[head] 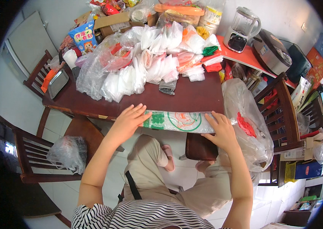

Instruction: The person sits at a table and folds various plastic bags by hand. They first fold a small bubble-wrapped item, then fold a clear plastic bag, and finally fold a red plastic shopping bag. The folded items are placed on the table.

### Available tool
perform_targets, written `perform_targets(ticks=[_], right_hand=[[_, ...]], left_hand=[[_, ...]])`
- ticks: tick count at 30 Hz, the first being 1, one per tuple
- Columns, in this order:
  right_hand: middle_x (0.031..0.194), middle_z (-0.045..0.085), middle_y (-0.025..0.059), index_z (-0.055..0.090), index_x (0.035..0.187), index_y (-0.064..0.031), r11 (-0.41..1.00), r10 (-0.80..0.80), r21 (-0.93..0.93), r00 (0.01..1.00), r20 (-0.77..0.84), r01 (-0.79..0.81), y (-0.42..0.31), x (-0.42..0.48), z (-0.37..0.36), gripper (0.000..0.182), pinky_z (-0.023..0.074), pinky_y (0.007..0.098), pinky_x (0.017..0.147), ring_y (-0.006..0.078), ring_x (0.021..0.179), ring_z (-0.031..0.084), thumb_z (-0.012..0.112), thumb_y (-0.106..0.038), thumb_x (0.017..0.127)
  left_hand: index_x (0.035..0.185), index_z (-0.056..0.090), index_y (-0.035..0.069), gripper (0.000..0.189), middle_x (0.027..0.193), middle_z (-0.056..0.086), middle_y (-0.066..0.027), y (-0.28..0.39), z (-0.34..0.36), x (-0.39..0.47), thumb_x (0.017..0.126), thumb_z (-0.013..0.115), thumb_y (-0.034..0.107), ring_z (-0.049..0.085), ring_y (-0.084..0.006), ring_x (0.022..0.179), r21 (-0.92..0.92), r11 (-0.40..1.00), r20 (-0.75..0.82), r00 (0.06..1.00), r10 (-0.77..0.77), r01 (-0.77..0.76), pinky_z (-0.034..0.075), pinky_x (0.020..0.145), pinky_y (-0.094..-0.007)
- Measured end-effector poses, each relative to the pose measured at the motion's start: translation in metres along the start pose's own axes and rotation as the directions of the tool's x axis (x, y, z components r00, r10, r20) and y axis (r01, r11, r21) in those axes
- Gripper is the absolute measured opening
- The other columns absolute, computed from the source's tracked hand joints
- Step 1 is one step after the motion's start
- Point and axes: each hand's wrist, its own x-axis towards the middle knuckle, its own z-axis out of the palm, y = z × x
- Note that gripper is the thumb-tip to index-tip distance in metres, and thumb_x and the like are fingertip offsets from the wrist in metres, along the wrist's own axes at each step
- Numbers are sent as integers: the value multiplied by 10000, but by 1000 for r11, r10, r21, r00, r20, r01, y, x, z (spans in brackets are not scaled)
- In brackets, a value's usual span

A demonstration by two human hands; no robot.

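A flat, folded clear plastic bag [183, 120] with green and red print lies as a long strip along the table's near edge. My left hand [130, 121] rests palm down at its left end, with the fingertips on the plastic. At the right end my right hand [221, 126] presses down, its fingers spread and its thumb near the front edge. Behind the strip, many small folded white plastic bags [127, 80] are laid out in overlapping rows. One folded grey plastic bag [167, 87] lies at the front of these rows.
The dark wooden table [198, 94] also bears a crumpled clear bag [92, 74], a metal tray [58, 84] and a blue snack packet [83, 37]. A large plastic bag [244, 114] hangs at the right beside a wooden chair [281, 114]. A blender [240, 30] stands behind.
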Motion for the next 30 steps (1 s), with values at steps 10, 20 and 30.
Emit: perform_targets(ticks=[10, 20, 30], right_hand=[[1011, 656, 178, 603, 1237, -30, 976, 182, 152, 969, -166, -157, -23, 9, 11, 473, 542, 458, 763, 371, 887, 654, 644, -39, 766], [827, 636, 165, 543, 1250, 66, 934, 341, -107, 940, -21, -342, -88, 46, 42, 482, 570, 433, 611, 333, 683, 691, 620, -154, 827], [1281, 603, 149, 543, 1374, -74, 893, 117, 428, 991, 68, -135, -38, 45, -13, 578, 493, 434, 940, 336, 1113, 612, 710, -165, 828]], left_hand=[[1321, 614, 251, 538, 1496, 454, -80, 8, -50, 123, 848, 567, 0, 371, -349, 1383, 387, 910, -600, 790, 127, 148, 292, 1127, -529], [1177, 662, 120, 404, 1194, 593, -29, 62, 78, 104, 775, 623, 98, 565, -213, 950, 85, 970, -456, 857, 240, -227, 531, 781, -336], [1124, 732, 155, 472, 1173, 666, -8, 49, 78, 80, 680, 670, 8, 585, -245, 969, -175, 948, -563, 817, 126, -267, 513, 835, -364]])
